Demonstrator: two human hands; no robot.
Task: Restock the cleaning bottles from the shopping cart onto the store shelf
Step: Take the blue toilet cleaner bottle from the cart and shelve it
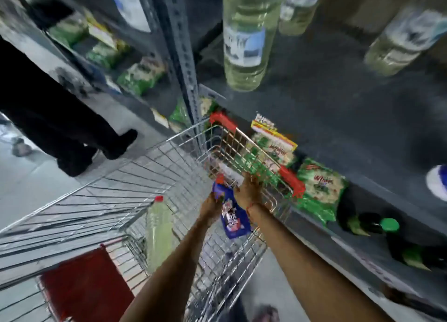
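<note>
Both my arms reach down into the wire shopping cart (135,174). A blue cleaning bottle (234,220) with an orange cap lies inside it, and my left hand (212,202) grips its upper left side. My right hand (249,188) rests on the bottle's upper right part, fingers curled over it. A pale yellow-green bottle (158,232) with a red cap stands in the cart to the left. The grey store shelf (326,109) is at the right, with several pale bottles (244,36) standing on it. The picture is blurred by motion.
Green snack packets (319,188) and dark green-capped bottles (377,225) fill the lower shelf beside the cart. A person in black clothing (55,118) stands at the left by a second shelf unit. A red panel (84,288) is at the cart's near end.
</note>
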